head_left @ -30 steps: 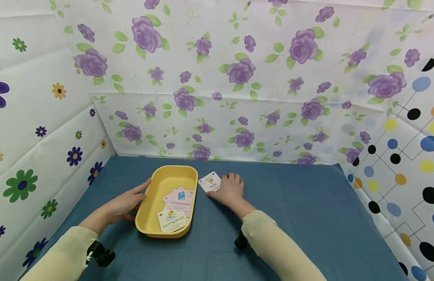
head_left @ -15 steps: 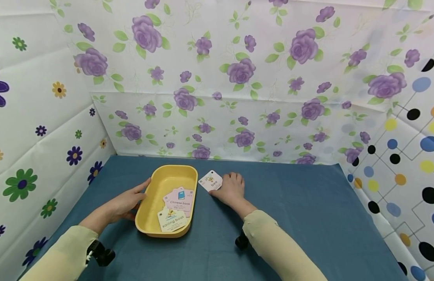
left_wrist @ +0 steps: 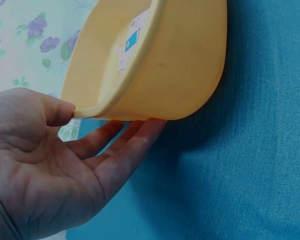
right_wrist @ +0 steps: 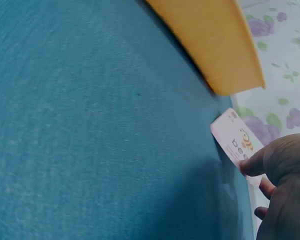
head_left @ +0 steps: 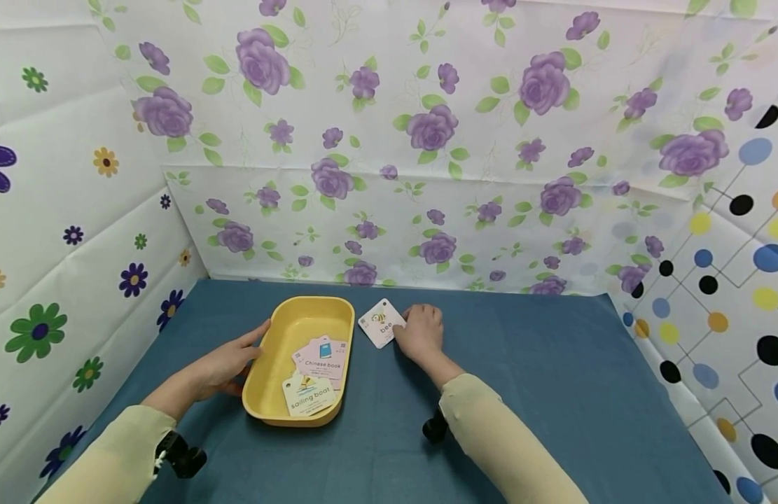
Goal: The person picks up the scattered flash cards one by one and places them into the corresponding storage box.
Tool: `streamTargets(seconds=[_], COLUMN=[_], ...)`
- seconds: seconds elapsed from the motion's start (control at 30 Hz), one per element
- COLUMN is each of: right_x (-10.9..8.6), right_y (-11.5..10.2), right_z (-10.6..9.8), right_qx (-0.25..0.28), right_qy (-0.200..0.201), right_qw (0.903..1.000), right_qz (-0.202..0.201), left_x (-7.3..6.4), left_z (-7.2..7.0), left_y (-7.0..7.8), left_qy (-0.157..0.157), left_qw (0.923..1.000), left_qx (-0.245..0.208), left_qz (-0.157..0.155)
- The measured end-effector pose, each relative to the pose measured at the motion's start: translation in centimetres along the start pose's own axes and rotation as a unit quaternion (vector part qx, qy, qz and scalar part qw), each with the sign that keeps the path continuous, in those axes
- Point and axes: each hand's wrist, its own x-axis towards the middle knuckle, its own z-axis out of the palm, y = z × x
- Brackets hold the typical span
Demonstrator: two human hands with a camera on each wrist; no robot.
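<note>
A white square card printed with a bee and the word "bee" is on the right of the yellow tray. Its right corner is pinched between the thumb and fingers of my right hand; the right wrist view shows the thumb on the printed face of the same card. My left hand touches the tray's left side. Seen from the left wrist, its thumb rests at the rim and the fairly straight fingers touch the outer wall of the tray.
Inside the tray lie a pink "Chinese book" card and a "sailing boat" card, overlapping other cards. Blue cloth covers the table. A floral sheet hangs behind, with patterned sheets at both sides.
My right hand has shifted slightly right and away from me. The bee card has moved with it and turned a little, and more of its face shows. The tray and left hand stay put.
</note>
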Motion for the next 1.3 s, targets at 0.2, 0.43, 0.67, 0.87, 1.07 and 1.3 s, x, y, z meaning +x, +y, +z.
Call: streamTargets(seconds=[0.2, 0.43, 0.67, 0.87, 1.07, 1.3], right_x=[0.0, 0.4, 0.4, 0.5, 0.4, 0.5], right_y=[0.2, 0.9, 1.2, 1.2, 1.2, 1.3], right_z=[-1.4, -2.5, -3.4, -4.2, -5.0, -5.8], right_qx=[0.042, 0.067, 0.088, 0.094, 0.107, 0.121], right_qy=[-0.012, -0.023, -0.029, -0.023, -0.021, -0.017], right_qw=[0.9990, 0.9974, 0.9951, 0.9943, 0.9931, 0.9917], right_qz=[0.007, 0.013, 0.032, 0.046, 0.044, 0.041], left_x=[0.2, 0.1, 0.0, -0.1, -0.1, -0.1], left_z=[-0.1, 0.0, 0.1, 0.2, 0.1, 0.1], left_y=[-0.1, 0.0, 0.0, 0.0, 0.1, 0.0], left_qy=[0.001, 0.003, 0.006, 0.006, 0.005, 0.004], left_qw=[1.0000, 1.0000, 1.0000, 1.0000, 1.0000, 1.0000], left_qx=[0.002, 0.002, 0.003, -0.002, -0.003, -0.005], left_qz=[-0.003, -0.001, 0.000, 0.000, 0.000, 0.002])
